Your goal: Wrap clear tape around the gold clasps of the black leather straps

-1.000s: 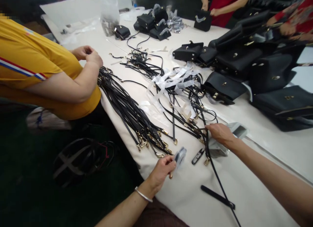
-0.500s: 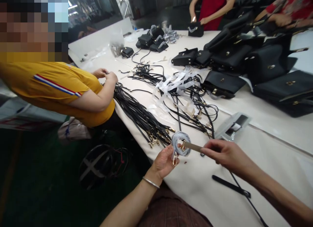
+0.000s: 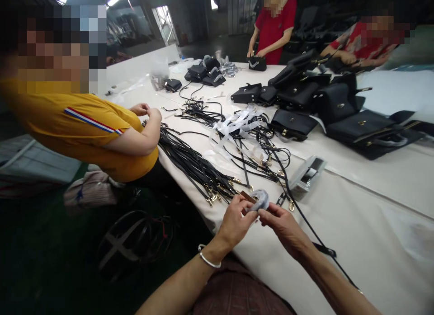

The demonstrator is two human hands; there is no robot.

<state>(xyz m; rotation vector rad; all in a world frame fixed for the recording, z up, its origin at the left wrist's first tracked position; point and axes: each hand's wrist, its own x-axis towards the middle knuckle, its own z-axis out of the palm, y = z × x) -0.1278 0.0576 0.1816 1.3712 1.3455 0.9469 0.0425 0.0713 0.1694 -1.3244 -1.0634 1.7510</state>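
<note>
Over the table's near edge, my left hand point(image 3: 237, 220) grips the left side of a wrapped coil point(image 3: 260, 199), a ring in pale translucent wrapping. My right hand point(image 3: 283, 224) pinches the same coil from the right, its fingertips close to those of my left hand. A flat brown strip point(image 3: 248, 196) sticks out at the coil's upper left; where its other end lies is hidden. Just beyond, black straps with gold clasps point(image 3: 193, 163) lie in a long bundle. A looser heap of straps with white wrapping strips point(image 3: 242, 125) is behind them.
A person in yellow point(image 3: 111, 134) works at the left edge of the table point(image 3: 356, 215). Black handbags point(image 3: 352, 125) fill the right back. A clear plastic packet point(image 3: 308, 177) lies right of my hands. Two people in red are at the far side.
My right hand has moved left onto the coil, and the strip now shows on the coil's left side. My left hand has turned over the coil. The view has shifted slightly.
</note>
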